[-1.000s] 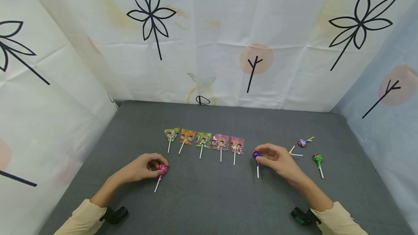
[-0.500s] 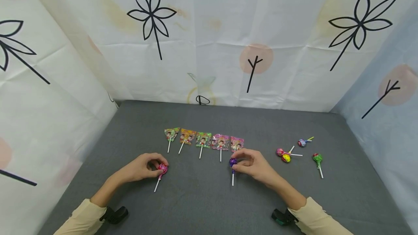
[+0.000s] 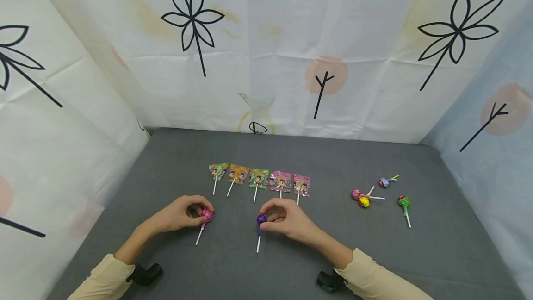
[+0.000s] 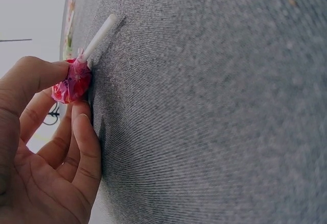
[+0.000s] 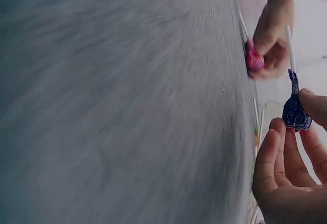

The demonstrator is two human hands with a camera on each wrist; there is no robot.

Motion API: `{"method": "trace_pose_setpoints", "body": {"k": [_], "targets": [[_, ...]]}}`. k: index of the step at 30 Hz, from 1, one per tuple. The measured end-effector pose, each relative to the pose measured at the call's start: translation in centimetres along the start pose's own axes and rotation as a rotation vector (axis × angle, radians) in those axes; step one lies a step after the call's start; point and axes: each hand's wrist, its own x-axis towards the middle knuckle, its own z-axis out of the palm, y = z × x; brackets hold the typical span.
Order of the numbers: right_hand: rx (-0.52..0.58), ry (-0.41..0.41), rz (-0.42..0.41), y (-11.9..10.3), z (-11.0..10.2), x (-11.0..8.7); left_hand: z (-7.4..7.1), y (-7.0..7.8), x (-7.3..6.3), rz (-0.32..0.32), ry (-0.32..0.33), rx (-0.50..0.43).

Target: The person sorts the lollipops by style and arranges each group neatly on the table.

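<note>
Pinched by its wrapped head, a pink lollipop (image 3: 207,215) is in my left hand (image 3: 183,213), low at the table's left-middle, its white stick slanting toward me. The left wrist view shows thumb and fingers on the pink wrapper (image 4: 74,83). My right hand (image 3: 291,220) grips a purple lollipop (image 3: 261,219) by its head, stick pointing toward me. In the right wrist view this dark purple-blue lollipop (image 5: 296,113) appears off the table surface. Behind the hands lies a row of flat packet lollipops, among them an orange one (image 3: 238,174) and a pink one (image 3: 301,184).
On the right of the grey table (image 3: 333,159) lie a pink lollipop (image 3: 356,194) and a yellow lollipop (image 3: 364,202) with crossing sticks. A blue lollipop (image 3: 384,182) and a green lollipop (image 3: 403,202) lie farther right. Patterned cloth walls (image 3: 283,22) enclose the table.
My right hand has carried the purple lollipop leftward, away from the loose lollipops on the right, toward the left hand. The left hand stays in place with the pink lollipop.
</note>
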Motion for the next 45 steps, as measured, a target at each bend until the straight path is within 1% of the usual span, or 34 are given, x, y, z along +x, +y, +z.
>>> {"method": "trace_pose_setpoints", "body": {"k": [4, 8, 17, 20, 27, 39, 45], "targets": [[0.009, -0.002, -0.016, -0.1, 1.4, 1.3, -0.1, 0.3, 0.0, -0.013, -0.001, -0.002], [0.016, 0.001, -0.014, -0.2, 2.4, 2.4, -0.1, 0.5, 0.0, -0.024, -0.002, -0.001], [0.035, 0.002, -0.007, 0.5, 4.1, 4.4, 0.0, 0.2, 0.1, -0.036, -0.004, -0.009], [0.012, 0.008, -0.002, 0.7, 4.5, 5.0, 0.0, 0.1, 0.1, -0.034, 0.000, -0.004], [-0.125, 0.032, -0.006, 0.4, 5.4, 5.9, 0.0, 0.0, 0.2, -0.031, 0.005, 0.001], [-0.176, 0.047, -0.022, 0.3, 6.6, 6.9, 0.0, 0.0, 0.2, -0.042, -0.001, 0.001], [-0.206, 0.081, -0.015, 0.2, 6.9, 7.1, 0.0, 0.0, 0.1, -0.037, 0.000, 0.000]]}}
